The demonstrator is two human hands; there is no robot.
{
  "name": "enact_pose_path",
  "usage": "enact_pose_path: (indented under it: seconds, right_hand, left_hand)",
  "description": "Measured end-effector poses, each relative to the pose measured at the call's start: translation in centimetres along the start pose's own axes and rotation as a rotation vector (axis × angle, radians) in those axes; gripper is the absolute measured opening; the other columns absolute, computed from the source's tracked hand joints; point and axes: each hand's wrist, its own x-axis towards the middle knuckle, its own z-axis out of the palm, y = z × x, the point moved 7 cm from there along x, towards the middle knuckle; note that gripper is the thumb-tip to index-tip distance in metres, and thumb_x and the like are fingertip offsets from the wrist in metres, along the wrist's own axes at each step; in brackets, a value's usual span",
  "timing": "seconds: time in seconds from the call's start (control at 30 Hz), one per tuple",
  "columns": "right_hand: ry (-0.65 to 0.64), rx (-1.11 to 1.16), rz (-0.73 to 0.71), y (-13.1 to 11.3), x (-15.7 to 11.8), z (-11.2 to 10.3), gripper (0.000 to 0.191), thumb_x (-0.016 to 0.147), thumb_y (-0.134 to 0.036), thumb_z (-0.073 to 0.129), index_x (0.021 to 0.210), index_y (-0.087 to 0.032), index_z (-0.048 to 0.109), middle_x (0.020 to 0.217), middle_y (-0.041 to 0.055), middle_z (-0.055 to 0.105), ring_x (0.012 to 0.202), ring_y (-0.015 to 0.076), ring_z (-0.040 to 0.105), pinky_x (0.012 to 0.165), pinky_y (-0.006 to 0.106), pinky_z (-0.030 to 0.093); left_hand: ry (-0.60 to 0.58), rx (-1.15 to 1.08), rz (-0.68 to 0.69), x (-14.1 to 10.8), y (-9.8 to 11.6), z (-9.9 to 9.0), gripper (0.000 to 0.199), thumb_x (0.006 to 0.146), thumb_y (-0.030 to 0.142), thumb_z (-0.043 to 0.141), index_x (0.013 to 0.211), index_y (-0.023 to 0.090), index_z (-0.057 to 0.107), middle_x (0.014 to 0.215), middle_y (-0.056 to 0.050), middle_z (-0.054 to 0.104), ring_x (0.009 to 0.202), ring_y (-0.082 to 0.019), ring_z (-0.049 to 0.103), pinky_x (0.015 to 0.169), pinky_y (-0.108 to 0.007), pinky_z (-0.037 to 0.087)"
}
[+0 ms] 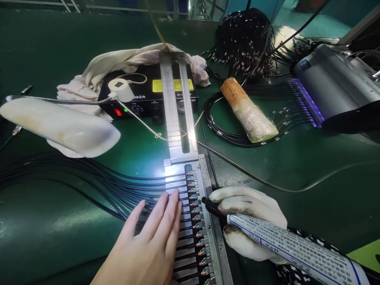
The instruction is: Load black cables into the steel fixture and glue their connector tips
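Observation:
My left hand (pixel 151 233) is bare and lies flat, fingers stretched, over black cables (pixel 124 186) set side by side in a metal fixture (pixel 204 170). At the cable ends sit small metal connectors (pixel 196 213) with coloured wires showing. In a white glove with darkened fingertips, my right hand (pixel 252 213) grips a glue tube (pixel 291 245) with a printed white label and black nozzle. The nozzle tip is close to the connectors near the fixture's middle; whether it touches one I cannot tell.
Behind the fixture stands a black dispenser box (pixel 130 103) with a cloth (pixel 118 59) over it. A white lamp (pixel 65 126) hangs at left. A wrapped block (pixel 249 111), a cable bundle (pixel 243 39) and a grey machine glowing violet (pixel 335 87) are at right.

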Motion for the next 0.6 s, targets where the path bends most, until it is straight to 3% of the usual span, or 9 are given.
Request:
enact_pose_path:
  seconds: [0.6]
  right_hand:
    - [-0.001,0.002,-0.023,-0.25,0.18,-0.25,0.017,0.073,-0.013,0.061,0.089,-0.016,0.066,0.089,0.0092,0.076,0.078,0.0183,0.075,0.071,0.025,0.063]
  left_hand:
    - [-0.001,-0.001,0.000,0.42,-0.15,-0.19,0.072,0.087,0.074,0.038,0.134,0.024,0.059,0.151,-0.009,0.042,0.135,-0.031,0.047,0.105,-0.049,0.041]
